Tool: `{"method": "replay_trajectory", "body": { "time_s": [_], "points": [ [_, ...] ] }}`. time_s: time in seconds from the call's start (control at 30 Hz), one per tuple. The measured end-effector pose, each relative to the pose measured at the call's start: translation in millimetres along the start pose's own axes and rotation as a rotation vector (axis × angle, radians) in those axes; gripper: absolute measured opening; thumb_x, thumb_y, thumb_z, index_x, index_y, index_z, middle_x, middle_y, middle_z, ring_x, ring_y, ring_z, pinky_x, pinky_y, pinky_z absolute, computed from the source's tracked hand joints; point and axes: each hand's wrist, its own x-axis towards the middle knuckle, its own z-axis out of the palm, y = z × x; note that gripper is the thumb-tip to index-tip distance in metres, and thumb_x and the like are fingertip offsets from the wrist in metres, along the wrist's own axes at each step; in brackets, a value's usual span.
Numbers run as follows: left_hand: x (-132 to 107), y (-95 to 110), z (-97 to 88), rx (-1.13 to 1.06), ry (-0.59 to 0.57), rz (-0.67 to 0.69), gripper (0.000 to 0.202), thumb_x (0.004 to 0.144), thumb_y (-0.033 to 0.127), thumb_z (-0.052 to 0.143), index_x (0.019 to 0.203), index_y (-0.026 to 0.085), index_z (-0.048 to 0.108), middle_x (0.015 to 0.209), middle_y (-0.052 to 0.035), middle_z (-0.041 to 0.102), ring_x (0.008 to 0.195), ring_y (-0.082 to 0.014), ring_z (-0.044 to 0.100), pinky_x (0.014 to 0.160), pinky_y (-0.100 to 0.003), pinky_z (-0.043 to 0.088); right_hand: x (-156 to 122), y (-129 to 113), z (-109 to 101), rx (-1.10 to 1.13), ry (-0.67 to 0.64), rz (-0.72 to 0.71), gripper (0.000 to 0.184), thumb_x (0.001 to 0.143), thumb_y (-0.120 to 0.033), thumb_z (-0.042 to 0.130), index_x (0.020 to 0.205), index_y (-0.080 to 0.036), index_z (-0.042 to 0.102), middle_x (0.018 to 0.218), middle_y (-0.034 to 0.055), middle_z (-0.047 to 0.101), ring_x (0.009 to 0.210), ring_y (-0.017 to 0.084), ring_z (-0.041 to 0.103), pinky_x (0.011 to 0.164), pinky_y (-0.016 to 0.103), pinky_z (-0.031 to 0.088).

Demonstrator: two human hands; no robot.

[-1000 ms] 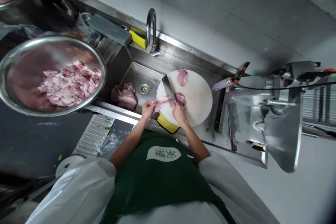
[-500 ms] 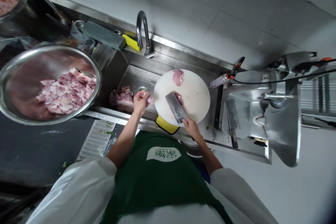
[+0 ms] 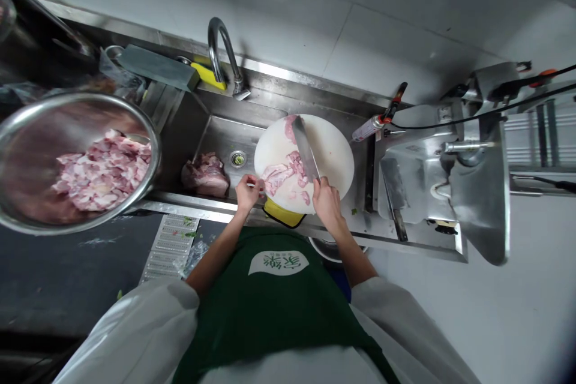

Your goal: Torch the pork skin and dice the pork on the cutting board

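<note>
A round white cutting board rests over the right end of a steel sink. Pink raw meat lies spread on its left half. My right hand grips the handle of a cleaver, whose blade lies across the meat pointing away from me. My left hand is closed at the board's left edge, pinching the end of the meat. Another lump of raw meat sits in the sink beside the drain.
A big steel bowl of cut meat pieces stands at the left. A tap and a yellow sponge are behind the sink. A gas torch and a steel slicing machine stand to the right.
My left hand came back from over the sink to the board's edge and laid meat on the board. The cleaver swung from lying towards me to pointing away across the meat.
</note>
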Motion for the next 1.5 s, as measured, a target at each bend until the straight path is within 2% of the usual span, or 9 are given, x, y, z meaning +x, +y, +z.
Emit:
{"method": "replay_trajectory", "body": {
  "time_s": [0.1,0.2,0.3,0.43,0.67,0.83,1.07,1.33,1.5],
  "points": [
    [-0.3,-0.6,-18.3,0.138,0.215,0.146,0.013,0.084,0.031,0.065,0.085,0.019,0.058,0.081,-0.0015,0.062,0.066,-0.0141,0.062,0.059,-0.025,0.054,5.1,-23.5,4.4,0.080,0.137,-0.041,0.044,0.113,-0.036,0.024,0.124,-0.011,0.059,0.092,0.0164,0.075,0.085,0.027,0.073,0.074,0.031,0.047],
    [-1.1,5.4,-22.2,0.245,0.345,0.406,0.008,0.090,0.027,0.060,0.087,0.020,0.060,0.086,-0.0037,0.062,0.079,-0.0172,0.061,0.077,-0.031,0.055,15.5,-40.8,30.7,0.095,0.020,-0.056,0.043,0.112,-0.031,0.026,0.133,-0.007,0.055,0.101,0.0204,0.076,0.092,0.028,0.074,0.079,0.032,0.051],
    [-0.4,13.5,-5.2,0.384,0.169,0.639,0.010,0.095,0.028,0.057,0.092,0.020,0.064,0.096,-0.0073,0.064,0.095,-0.0228,0.061,0.091,-0.039,0.052,30.1,-47.5,55.8,0.050,-0.217,-0.042,0.042,0.109,-0.023,0.030,0.141,-0.004,0.051,0.114,0.0239,0.075,0.103,0.030,0.074,0.086,0.034,0.052],
    [8.9,15.0,32.2,0.625,-0.250,0.790,0.019,0.097,0.032,0.059,0.109,0.021,0.070,0.118,-0.0111,0.066,0.118,-0.0288,0.055,0.105,-0.046,0.046,38.5,-40.0,57.1,0.050,-0.277,-0.045,0.045,0.111,-0.027,0.030,0.146,-0.005,0.048,0.124,0.0239,0.071,0.113,0.030,0.071,0.094,0.036,0.050],
    [21.6,-2.7,52.7,0.707,-0.326,0.766,0.024,0.098,0.028,0.058,0.115,0.020,0.072,0.120,-0.0118,0.068,0.117,-0.0301,0.054,0.105,-0.047,0.045,-3.5,-7.1,44.1,-0.061,-0.377,0.026,0.038,0.112,-0.031,0.034,0.131,-0.011,0.061,0.116,0.0179,0.074,0.110,0.027,0.071,0.093,0.031,0.048],
    [19.6,2.5,36.9,0.576,-0.363,0.795,0.024,0.093,0.035,0.068,0.113,0.022,0.072,0.123,-0.0114,0.066,0.120,-0.0288,0.057,0.106,-0.046,0.045,19.6,-21.7,36.5,-0.020,-0.322,-0.009,0.038,0.112,-0.030,0.035,0.131,-0.011,0.062,0.121,0.0183,0.073,0.112,0.027,0.071,0.093,0.031,0.049],
    [6.9,2.8,-16.1,0.366,0.266,0.605,0.014,0.093,0.035,0.062,0.093,0.022,0.067,0.101,-0.0112,0.064,0.105,-0.0288,0.058,0.102,-0.049,0.045,14.4,-48.0,23.3,0.080,0.030,-0.056,0.054,0.113,-0.036,0.020,0.146,-0.005,0.048,0.108,0.0223,0.075,0.101,0.031,0.073,0.088,0.036,0.051],
    [10.0,-7.0,28.7,0.595,-0.219,0.695,0.021,0.093,0.034,0.063,0.109,0.022,0.072,0.121,-0.0122,0.067,0.120,-0.0321,0.052,0.104,-0.049,0.042,24.9,-53.2,68.1,0.010,-0.274,-0.054,0.040,0.111,-0.028,0.033,0.136,-0.007,0.057,0.118,0.0228,0.074,0.108,0.029,0.073,0.090,0.032,0.052],
    [15.0,-14.5,37.2,0.659,-0.195,0.650,0.021,0.095,0.029,0.060,0.108,0.021,0.074,0.121,-0.0137,0.067,0.117,-0.0320,0.053,0.099,-0.047,0.043,-12.5,-22.7,59.1,-0.052,-0.333,-0.083,0.038,0.112,-0.027,0.033,0.134,-0.009,0.058,0.119,0.0200,0.074,0.110,0.027,0.072,0.091,0.030,0.050]
  ]
}}
